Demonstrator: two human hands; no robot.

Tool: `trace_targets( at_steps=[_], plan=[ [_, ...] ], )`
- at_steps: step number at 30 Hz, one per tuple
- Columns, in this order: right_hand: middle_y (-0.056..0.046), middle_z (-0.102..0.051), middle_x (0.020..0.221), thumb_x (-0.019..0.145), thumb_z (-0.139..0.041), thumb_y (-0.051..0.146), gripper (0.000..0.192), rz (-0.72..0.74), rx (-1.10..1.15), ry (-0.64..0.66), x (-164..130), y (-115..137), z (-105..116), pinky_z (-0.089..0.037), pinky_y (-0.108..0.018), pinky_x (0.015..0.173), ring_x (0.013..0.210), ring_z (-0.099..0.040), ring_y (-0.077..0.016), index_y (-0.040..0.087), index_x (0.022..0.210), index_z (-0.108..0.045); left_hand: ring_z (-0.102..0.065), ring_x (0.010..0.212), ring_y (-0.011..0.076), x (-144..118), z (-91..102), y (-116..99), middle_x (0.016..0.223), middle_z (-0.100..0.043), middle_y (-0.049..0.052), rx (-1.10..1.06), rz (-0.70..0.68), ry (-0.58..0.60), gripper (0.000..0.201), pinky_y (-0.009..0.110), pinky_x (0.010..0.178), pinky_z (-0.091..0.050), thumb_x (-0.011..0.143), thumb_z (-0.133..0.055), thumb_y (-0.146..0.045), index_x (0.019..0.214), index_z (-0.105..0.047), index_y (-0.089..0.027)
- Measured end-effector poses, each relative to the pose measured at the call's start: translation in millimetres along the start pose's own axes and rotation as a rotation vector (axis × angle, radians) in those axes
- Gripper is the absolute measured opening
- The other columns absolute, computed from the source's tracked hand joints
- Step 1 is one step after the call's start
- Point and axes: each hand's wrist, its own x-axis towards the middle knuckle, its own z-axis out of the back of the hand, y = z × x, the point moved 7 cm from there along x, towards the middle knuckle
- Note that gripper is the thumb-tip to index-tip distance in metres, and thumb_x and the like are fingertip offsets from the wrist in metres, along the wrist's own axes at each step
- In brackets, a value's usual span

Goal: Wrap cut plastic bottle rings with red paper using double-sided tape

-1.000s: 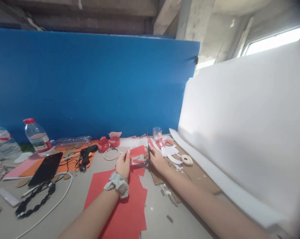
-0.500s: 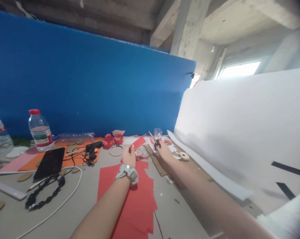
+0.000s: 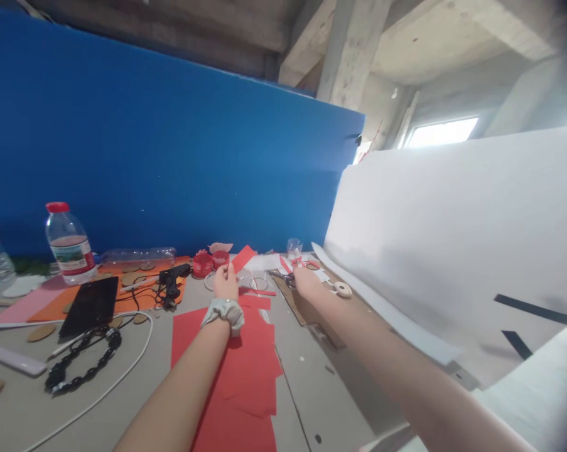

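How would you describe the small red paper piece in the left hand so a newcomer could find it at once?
Start at the tall blue board behind the table and drop to its foot near the middle. There the left hand, with a grey scrunchie on its wrist, pinches a small red paper piece. Unlike the large red sheets lying flat below, it is lifted and tilted.

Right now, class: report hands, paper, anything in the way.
Left hand pinches small red paper piece. Right hand rests on metal scissors, laid on table. White ring beside left hand.
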Motion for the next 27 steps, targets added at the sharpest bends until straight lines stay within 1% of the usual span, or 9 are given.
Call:
trace_targets(
  at_steps=[4,9,12,14,16,18,22,25,27],
  plan=[
    [-0.009,-0.059,0.120,0.092,-0.057,0.030,0.030,0.072,-0.014,0.030,4.3,0.3,9.6,-0.053,-0.042,0.083,0.099,-0.062,-0.0217,0.017,0.119,-0.056,-0.062,0.099,0.0212,4.6,0.3,-8.2,0.119,-0.059,0.009,0.026,0.079,0.095,0.031,0.042,0.083,-0.053,0.091,-0.056,-0.032,0.118,-0.056,-0.017],
    [-0.009,-0.059,0.120,0.092,-0.057,0.030,0.030,0.236,0.034,-0.010,1.0,1.3,20.6,-0.053,-0.041,0.083,0.100,-0.062,-0.0217,0.017,0.119,-0.057,-0.062,0.099,0.0214,12.9,-2.2,-23.1,0.119,-0.059,0.009,0.054,0.087,0.165,0.032,0.042,0.082,-0.053,0.091,-0.057,-0.031,0.119,-0.055,-0.016],
    [-0.008,-0.059,0.121,0.093,-0.055,0.030,0.026,0.415,0.104,-0.032,-13.7,16.7,13.7,-0.053,-0.040,0.083,0.098,-0.062,-0.0201,0.020,0.117,-0.058,-0.062,0.098,0.0214,19.4,-6.7,-34.0,0.118,-0.059,0.009,0.078,0.069,0.191,0.032,0.042,0.082,-0.053,0.091,-0.056,-0.032,0.119,-0.055,-0.016],
    [-0.008,-0.060,0.119,0.092,-0.056,0.030,0.028,0.543,0.147,-0.042,-27.0,31.7,4.5,-0.053,-0.042,0.083,0.099,-0.062,-0.0213,0.017,0.117,-0.057,-0.062,0.098,0.0213,21.4,-11.4,-37.5,0.118,-0.060,0.009,0.106,0.061,0.212,0.032,0.042,0.082,-0.053,0.091,-0.056,-0.032,0.119,-0.055,-0.016],
    [-0.008,-0.060,0.119,0.092,-0.057,0.032,0.029,0.622,0.176,-0.051,-37.7,43.9,-5.9,-0.051,-0.043,0.085,0.101,-0.061,-0.0221,0.017,0.116,-0.058,-0.062,0.098,0.0212,20.3,-15.6,-35.2,0.118,-0.060,0.009,0.145,0.058,0.230,0.032,0.042,0.082,-0.053,0.091,-0.056,-0.032,0.118,-0.056,-0.016],
    [-0.008,-0.061,0.116,0.091,-0.058,0.035,0.028,0.655,0.203,-0.053,-43.3,51.0,-15.2,-0.048,-0.045,0.088,0.103,-0.059,-0.0230,0.016,0.111,-0.060,-0.062,0.098,0.0213,16.9,-17.3,-27.8,0.118,-0.060,0.008,0.188,0.050,0.238,0.032,0.042,0.082,-0.053,0.091,-0.057,-0.032,0.118,-0.056,-0.016],
    [-0.010,-0.061,0.104,0.081,-0.066,0.048,0.038,0.665,0.300,-0.046,-41.6,51.1,-26.2,-0.043,-0.047,0.089,0.102,-0.055,-0.0283,0.013,0.096,-0.062,-0.063,0.094,0.0201,7.4,-12.3,-8.2,0.114,-0.061,0.008,0.233,0.016,0.236,0.030,0.040,0.079,-0.054,0.091,-0.056,-0.033,0.115,-0.057,-0.016],
    [-0.010,-0.060,0.102,0.078,-0.069,0.047,0.035,0.655,0.379,-0.016,-36.2,45.6,-31.7,-0.043,-0.044,0.085,0.098,-0.054,-0.0283,0.015,0.092,-0.060,-0.063,0.081,0.0160,1.1,-2.1,2.1,0.101,-0.064,0.005,0.232,-0.019,0.192,0.027,0.034,0.071,-0.054,0.092,-0.054,-0.035,0.108,-0.059,-0.014],
    [-0.009,-0.059,0.102,0.079,-0.068,0.046,0.033,0.641,0.421,0.014,-33.2,42.5,-35.2,-0.043,-0.041,0.084,0.097,-0.054,-0.0266,0.017,0.091,-0.058,-0.060,0.067,0.0124,-2.3,5.1,5.8,0.084,-0.062,0.001,0.224,-0.041,0.149,0.026,0.029,0.064,-0.051,0.091,-0.053,-0.039,0.096,-0.060,-0.014]
  ],
)
